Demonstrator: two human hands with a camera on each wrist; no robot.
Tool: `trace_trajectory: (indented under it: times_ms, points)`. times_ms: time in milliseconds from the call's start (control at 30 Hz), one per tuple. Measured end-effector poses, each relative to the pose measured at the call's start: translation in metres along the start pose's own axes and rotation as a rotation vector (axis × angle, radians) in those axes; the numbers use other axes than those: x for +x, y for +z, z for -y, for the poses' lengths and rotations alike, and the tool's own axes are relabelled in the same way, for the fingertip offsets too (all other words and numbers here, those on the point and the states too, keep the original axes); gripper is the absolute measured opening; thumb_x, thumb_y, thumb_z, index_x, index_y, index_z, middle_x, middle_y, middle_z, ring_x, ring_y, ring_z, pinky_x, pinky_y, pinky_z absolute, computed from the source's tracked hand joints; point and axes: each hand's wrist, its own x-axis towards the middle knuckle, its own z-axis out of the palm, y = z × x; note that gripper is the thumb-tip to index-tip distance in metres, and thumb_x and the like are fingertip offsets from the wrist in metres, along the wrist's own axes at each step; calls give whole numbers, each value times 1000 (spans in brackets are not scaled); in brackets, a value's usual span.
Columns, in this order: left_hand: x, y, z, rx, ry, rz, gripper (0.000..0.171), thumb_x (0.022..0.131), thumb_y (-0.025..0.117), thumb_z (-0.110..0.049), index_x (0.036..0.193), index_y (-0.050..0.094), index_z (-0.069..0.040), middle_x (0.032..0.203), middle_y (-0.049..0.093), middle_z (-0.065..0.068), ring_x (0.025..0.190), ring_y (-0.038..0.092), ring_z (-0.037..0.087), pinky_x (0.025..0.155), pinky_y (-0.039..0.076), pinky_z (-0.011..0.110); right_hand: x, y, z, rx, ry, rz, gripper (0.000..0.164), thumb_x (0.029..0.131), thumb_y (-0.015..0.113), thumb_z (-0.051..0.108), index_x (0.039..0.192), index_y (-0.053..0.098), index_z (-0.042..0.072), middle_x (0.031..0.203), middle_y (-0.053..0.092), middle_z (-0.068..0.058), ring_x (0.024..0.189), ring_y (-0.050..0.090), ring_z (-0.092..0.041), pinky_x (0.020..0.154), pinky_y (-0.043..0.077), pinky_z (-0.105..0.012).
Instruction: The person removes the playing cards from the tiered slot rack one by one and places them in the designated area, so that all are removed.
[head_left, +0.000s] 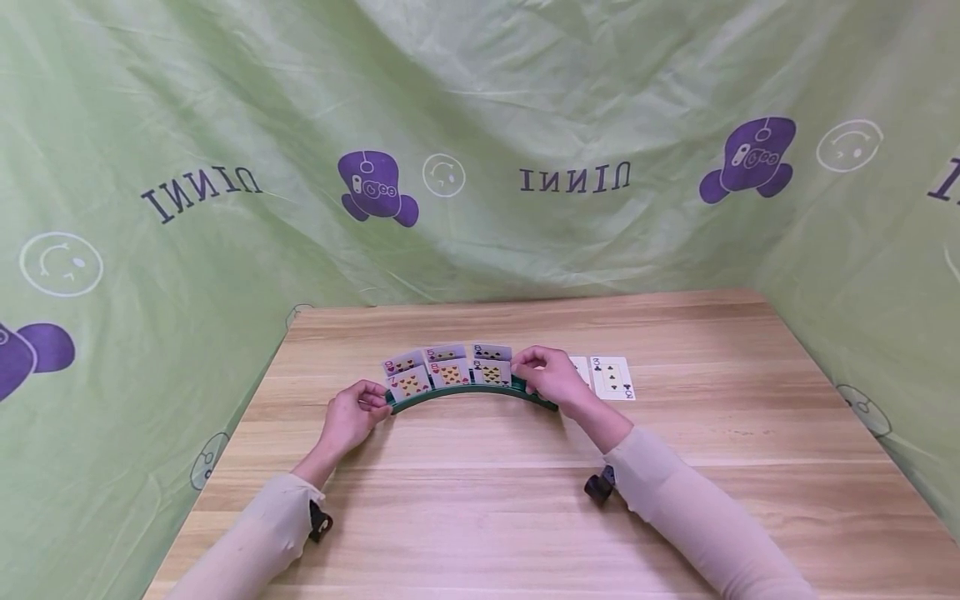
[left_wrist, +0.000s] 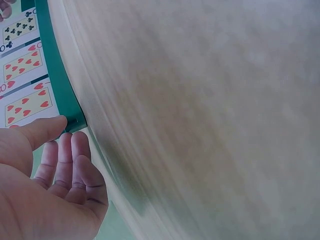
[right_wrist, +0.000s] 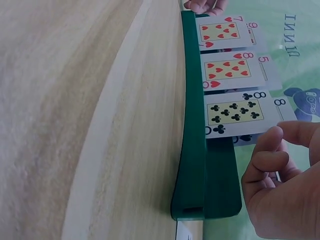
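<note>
A curved green card holder (head_left: 450, 388) stands on the table with playing cards upright in two rows. Its front row shows a seven of hearts (right_wrist: 220, 32), an eight of hearts (right_wrist: 230, 70) and an eight of clubs (right_wrist: 237, 116). Behind them, a nine, a five and another eight (right_wrist: 283, 107) stick up. At the holder's left end, my left hand (head_left: 354, 412) grips it, thumb on the front face and fingers beneath. My right hand (head_left: 551, 375) has thumb and forefinger together at the outer corner of the rear eight, pinching it. The holder's right end bears no card.
Right of the holder, two cards lie face up on the wooden table (head_left: 465, 500); the outer one is a clubs card (head_left: 613, 379), the other partly behind my right hand. A green printed cloth (head_left: 480, 242) hangs around the table's back and sides.
</note>
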Motion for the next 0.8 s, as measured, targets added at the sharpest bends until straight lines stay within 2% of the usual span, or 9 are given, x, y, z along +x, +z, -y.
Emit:
trace_trajectory:
  times_ms: [233, 500, 800]
  points:
    - [0, 1, 0, -2, -1, 2, 26, 84, 76, -3, 107, 66, -4, 96, 70, 12, 83, 65, 16, 73, 54, 18, 0, 4, 1, -21, 7, 0, 17, 93, 68, 15, 107, 69, 6, 107, 65, -12, 69, 61, -21, 50, 42, -20]
    - [0, 1, 1, 7, 9, -4, 26, 84, 76, -3, 108, 66, -4, 96, 70, 12, 83, 65, 16, 75, 55, 20, 0, 6, 0, -37, -7, -15, 14, 92, 69, 13, 104, 70, 5, 103, 65, -11, 71, 63, -24, 56, 47, -22]
    - [1, 1, 2, 8, 16, -3, 26, 84, 76, -2, 107, 66, -3, 96, 70, 12, 83, 65, 17, 72, 51, 16, 0, 2, 2, -27, -7, -11, 12, 93, 68, 14, 104, 69, 7, 102, 65, -10, 70, 62, -24, 48, 41, -19]
